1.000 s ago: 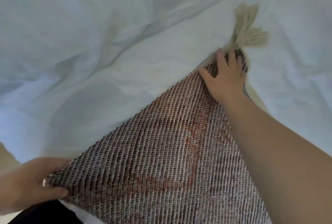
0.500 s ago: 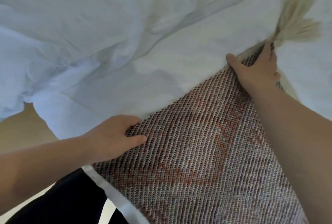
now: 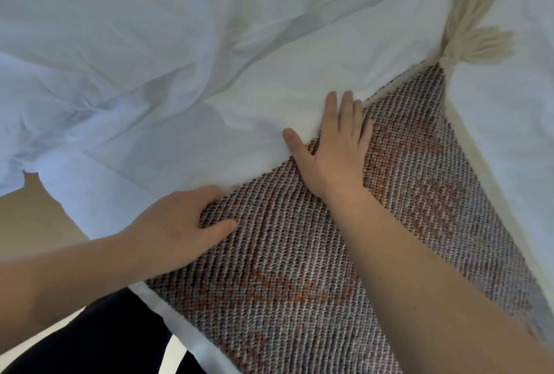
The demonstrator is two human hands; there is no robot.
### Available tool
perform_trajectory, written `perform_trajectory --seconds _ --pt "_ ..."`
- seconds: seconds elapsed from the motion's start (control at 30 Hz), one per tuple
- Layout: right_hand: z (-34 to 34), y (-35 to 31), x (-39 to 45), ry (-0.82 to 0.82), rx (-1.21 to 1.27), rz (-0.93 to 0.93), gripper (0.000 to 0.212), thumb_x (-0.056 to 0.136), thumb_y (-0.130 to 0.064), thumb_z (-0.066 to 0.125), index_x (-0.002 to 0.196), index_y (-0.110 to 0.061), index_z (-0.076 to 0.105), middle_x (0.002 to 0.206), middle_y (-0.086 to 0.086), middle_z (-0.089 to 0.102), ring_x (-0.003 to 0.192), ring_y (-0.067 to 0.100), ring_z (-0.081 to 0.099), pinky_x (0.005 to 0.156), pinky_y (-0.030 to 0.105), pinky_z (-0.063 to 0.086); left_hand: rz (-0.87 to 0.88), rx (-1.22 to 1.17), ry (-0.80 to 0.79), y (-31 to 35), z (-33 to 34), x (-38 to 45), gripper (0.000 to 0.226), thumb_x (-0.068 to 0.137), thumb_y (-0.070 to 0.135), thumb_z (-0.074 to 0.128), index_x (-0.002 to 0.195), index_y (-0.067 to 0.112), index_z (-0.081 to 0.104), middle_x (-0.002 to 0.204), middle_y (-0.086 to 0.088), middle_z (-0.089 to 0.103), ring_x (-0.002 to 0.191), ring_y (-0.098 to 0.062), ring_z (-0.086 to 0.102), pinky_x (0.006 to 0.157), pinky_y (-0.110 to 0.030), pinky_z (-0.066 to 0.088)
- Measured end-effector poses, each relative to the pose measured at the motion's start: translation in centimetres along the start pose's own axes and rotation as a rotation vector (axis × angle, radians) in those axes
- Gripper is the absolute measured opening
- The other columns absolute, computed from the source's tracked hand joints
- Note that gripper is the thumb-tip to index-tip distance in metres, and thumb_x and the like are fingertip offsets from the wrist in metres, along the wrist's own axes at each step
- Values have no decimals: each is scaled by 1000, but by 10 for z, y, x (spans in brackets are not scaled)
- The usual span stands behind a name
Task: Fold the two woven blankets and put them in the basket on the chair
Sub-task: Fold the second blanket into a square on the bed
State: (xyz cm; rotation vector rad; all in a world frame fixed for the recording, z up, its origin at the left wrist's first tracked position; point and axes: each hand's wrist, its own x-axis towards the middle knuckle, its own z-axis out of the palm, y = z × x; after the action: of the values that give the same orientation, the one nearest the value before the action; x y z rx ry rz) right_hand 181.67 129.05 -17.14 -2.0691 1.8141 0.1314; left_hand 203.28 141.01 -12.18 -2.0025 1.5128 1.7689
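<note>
Head view: blanket (image 3: 314, 253) lies flat on white bedding (image 3: 180, 59), long axis running from near edge to tassel (image 3: 470, 35). Right hand (image 3: 332, 152) presses flat, fingers straight. Left hand (image 3: 177, 224) pinches the left edge, nearer the viewer. Basket, chair, second blanket unseen.

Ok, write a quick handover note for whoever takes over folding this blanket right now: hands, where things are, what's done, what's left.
Left hand: grips the woven blanket at its near-left edge, thumb on top.
Right hand: open, pressed flat on the blanket's far edge.
Blanket lies on the white bedding, tassels at the far corner.
Done: appears partly folded and is being smoothed flat.
Left: finish folding. Second blanket, basket and chair are out of view.
</note>
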Motion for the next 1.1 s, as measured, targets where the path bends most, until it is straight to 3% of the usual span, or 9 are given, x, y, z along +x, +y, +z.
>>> perform_trajectory --seconds 0.1,0.2,0.33,0.53,0.67,0.8,0.93,1.03,1.1 --pt "-6 7 0 45 77 -83 84 89 -75 26 154 -21 27 163 7 15 151 22 6 121 47 -3 127 43 38 33 5 6 47 92 54 57 136 45 42 118 25 59 105 -4 59 90 -26 46" --pt "-32 26 6 44 51 -278 61 89 -63 35 127 -23 60 136 1 51 133 22 40 111 47 21 110 -99 -15 71 0 36 30 93 46 62 120 33 60 109 16 68 95 -5 64 90 -30 51" --pt "-73 44 18 -215 -269 -496 62 77 -58 39 125 -25 61 121 0 60 120 24 50 109 44 18 115 -149 -64 99 -8 59 16 93 32 65 104 23 71 97 5 73 89 -11 68 88 -31 53" --pt "-96 50 16 -186 -547 -622 32 66 -36 73 92 -18 73 83 3 63 87 30 58 95 40 31 201 -86 -188 111 19 34 30 96 32 62 126 30 58 115 9 69 103 -13 65 99 -38 50" --pt "-104 66 -9 -161 -520 -592 27 68 -21 76 94 -15 72 87 5 62 87 31 59 82 39 36 281 -20 -295 127 40 17 34 99 32 58 132 36 52 123 14 64 112 -14 61 103 -42 47" --pt "-108 99 -56 -61 -403 -524 28 61 -8 79 87 -14 69 79 4 60 69 29 59 68 33 31 373 194 -310 151 65 0 43 101 31 52 142 28 40 127 8 60 112 -20 60 99 -39 48" --pt "-112 138 -111 -24 -350 -371 10 79 -16 70 87 -19 66 73 -3 60 67 24 57 70 31 26 461 337 -365 172 109 -15 70 100 34 51 155 36 7 99 5 65 79 -13 62 72 -33 54" --pt "-111 164 -154 -23 -268 -220 8 87 -24 61 94 -24 66 77 -5 66 72 22 60 73 31 25 478 451 -390 188 151 -27 85 101 34 50 157 27 -14 88 -1 66 72 -17 64 69 -41 56" --pt "-107 183 -186 -20 -229 -116 15 92 -26 56 102 -27 67 84 -5 71 74 21 63 76 31 35 458 491 -427 201 183 -38 89 102 31 48 156 22 -22 82 -4 66 68 -18 63 65 -42 54"
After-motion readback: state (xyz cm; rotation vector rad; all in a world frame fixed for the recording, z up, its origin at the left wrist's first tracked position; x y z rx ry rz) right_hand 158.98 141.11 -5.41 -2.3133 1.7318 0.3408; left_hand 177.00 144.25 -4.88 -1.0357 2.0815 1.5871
